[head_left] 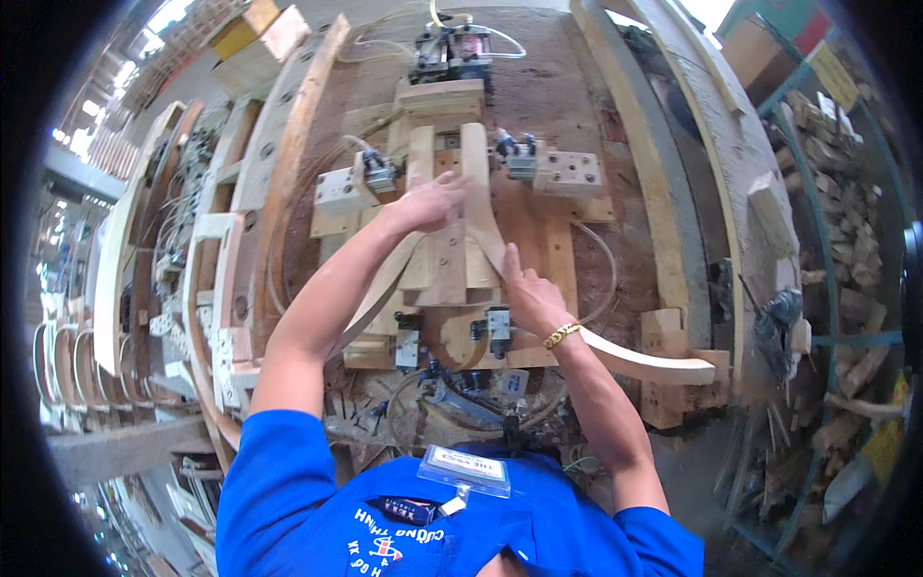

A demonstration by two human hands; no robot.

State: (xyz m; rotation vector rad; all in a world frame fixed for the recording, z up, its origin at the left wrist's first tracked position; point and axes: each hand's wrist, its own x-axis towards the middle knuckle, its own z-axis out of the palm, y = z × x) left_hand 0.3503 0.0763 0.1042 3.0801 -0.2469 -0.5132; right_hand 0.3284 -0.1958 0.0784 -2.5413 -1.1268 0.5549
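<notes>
A wooden jig stands in front of me, with two pale curved wooden pieces fanning out from its middle. The right curved wooden piece [476,173] runs down under my right hand [536,300] and comes out again beyond my wrist. My right hand is closed over this piece, one digit pointing up along it. My left hand [435,202] is over the upper part of the left curved wooden piece [421,154], beside the jig's centre. Motion smears its fingers, so their grip is hidden. A wooden centre block [447,264] lies between the two pieces.
Air cylinders flank the jig, one at left [378,176] and one at right [519,159]; a larger cylinder [452,50] is at the far end. Two small valves [498,330] and hoses are at the near edge. Scrap wood [836,183] fills a rack at right.
</notes>
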